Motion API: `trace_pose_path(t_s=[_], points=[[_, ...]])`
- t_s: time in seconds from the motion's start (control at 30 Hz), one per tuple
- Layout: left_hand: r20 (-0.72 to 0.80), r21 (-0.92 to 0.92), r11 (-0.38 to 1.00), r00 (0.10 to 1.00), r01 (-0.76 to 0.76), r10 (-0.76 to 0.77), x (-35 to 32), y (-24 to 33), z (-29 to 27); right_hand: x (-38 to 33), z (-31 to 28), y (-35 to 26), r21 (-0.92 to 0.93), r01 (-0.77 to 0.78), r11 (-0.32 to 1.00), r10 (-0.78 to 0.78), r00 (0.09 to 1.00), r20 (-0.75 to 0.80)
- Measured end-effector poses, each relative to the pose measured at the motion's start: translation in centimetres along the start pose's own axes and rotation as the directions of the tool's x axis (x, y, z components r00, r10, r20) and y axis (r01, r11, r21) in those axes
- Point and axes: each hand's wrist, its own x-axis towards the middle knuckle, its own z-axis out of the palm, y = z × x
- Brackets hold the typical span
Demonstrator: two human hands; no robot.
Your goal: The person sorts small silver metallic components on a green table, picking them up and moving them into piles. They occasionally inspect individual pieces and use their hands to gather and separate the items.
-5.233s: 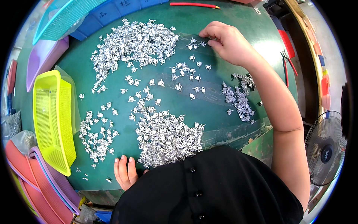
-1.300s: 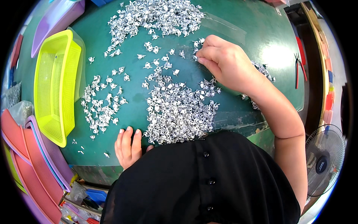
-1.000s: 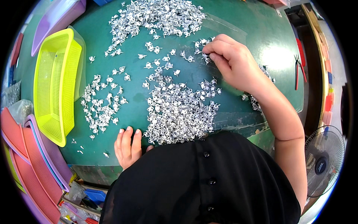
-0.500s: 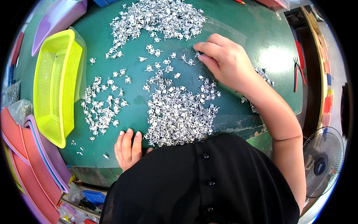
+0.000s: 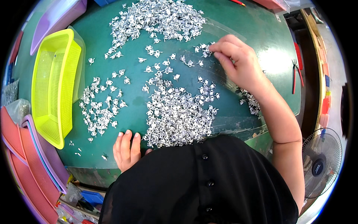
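Several small shiny metal parts lie in heaps on a green table [image 5: 112, 153]. The nearest heap [image 5: 175, 115] sits in front of my chest, a big heap [image 5: 160, 18] lies at the far edge, a looser patch [image 5: 100, 108] is at the left. My right hand [image 5: 238, 63] reaches out over the table, fingertips pinched on a few parts [image 5: 203, 48] at a small cluster. My left hand [image 5: 126, 149] rests flat on the near table edge, fingers apart, holding nothing, just left of the nearest heap.
A yellow mesh basket [image 5: 52, 86] stands at the left. Stacked pink and purple trays [image 5: 26, 164] lean at the lower left, a purple tray [image 5: 56, 18] at the far left. Red-handled pliers [image 5: 296, 74] lie at the right. A fan [image 5: 320, 160] stands at the lower right.
My right hand has moved away from the nearest heap toward the small cluster farther out. The left hand has stayed on the table edge.
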Motion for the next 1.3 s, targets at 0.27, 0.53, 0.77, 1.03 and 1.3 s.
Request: trace_pose_path(t_s=[0.27, 0.53, 0.77, 1.03, 1.3], points=[[0.002, -0.006, 1.0, 1.0, -0.02, 0.02, 0.2, -0.2, 0.0, -0.6, -0.6, 0.1, -0.062, 0.033, 0.998, -0.027, 0.995, 0.1], [0.008, 0.004, 1.0, 1.0, -0.025, 0.025, -0.1, -0.3, 0.1, 0.2, -0.5, 0.3, -0.008, -0.046, 0.999, 0.046, 0.997, 0.064], [0.001, 0.014, 0.999, 1.0, -0.03, 0.03, 0.0, -0.4, 0.0, 0.8, -0.5, 0.4, -0.085, -0.013, 0.996, 0.03, 0.98, 0.196], [0.008, 0.025, 0.999, 1.0, -0.029, 0.028, 0.1, -0.3, 0.0, 0.5, -0.4, 2.2, -0.087, -0.074, 0.993, 0.085, 0.988, 0.127], [0.011, 0.013, 0.999, 0.999, -0.03, 0.029, 0.0, -0.4, 0.1, 0.5, -0.7, 0.9, 0.001, 0.083, 0.997, -0.082, 0.975, 0.206]])
